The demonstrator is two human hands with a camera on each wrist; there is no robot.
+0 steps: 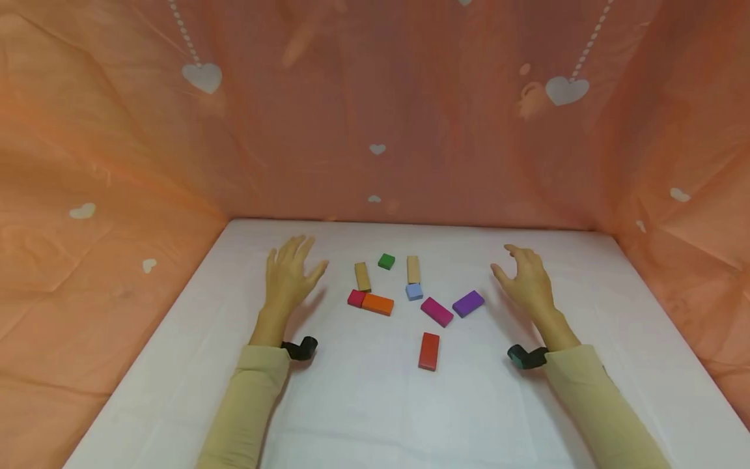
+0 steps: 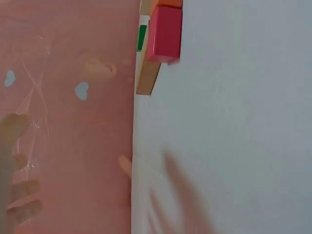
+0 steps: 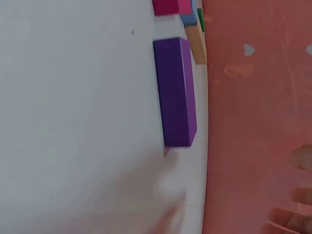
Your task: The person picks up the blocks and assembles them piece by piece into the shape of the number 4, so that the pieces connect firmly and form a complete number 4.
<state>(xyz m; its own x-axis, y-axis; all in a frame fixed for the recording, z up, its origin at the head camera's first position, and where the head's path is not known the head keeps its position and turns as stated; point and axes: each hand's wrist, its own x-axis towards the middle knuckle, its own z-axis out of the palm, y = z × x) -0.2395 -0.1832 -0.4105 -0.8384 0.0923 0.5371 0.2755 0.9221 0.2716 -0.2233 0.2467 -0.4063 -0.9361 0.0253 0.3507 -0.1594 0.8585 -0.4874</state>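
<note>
nine blocks (image 1: 377, 304) on white table (image 1: 351, 410) — between left hand (image 1: 287, 277) and right hand (image 1: 530, 283) — fingers (image 1: 306, 246) apart

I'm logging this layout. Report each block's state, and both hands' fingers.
Left fingers: apart, empty
Right fingers: apart, empty
Orange block: lying
Crimson block: touching orange block
Left wooden block: lying
Right wooden block: lying
Blue block: near right wooden block, contact unclear
Green block: separate
Magenta block: lying, separate
Purple block: lying, separate
Red block: lying, separate

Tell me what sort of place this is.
Probably a makeshift booth for hands-on work, perhaps for recording: heart-patterned orange sheets line three sides of a white tabletop, where small coloured blocks lie spread out.
</note>
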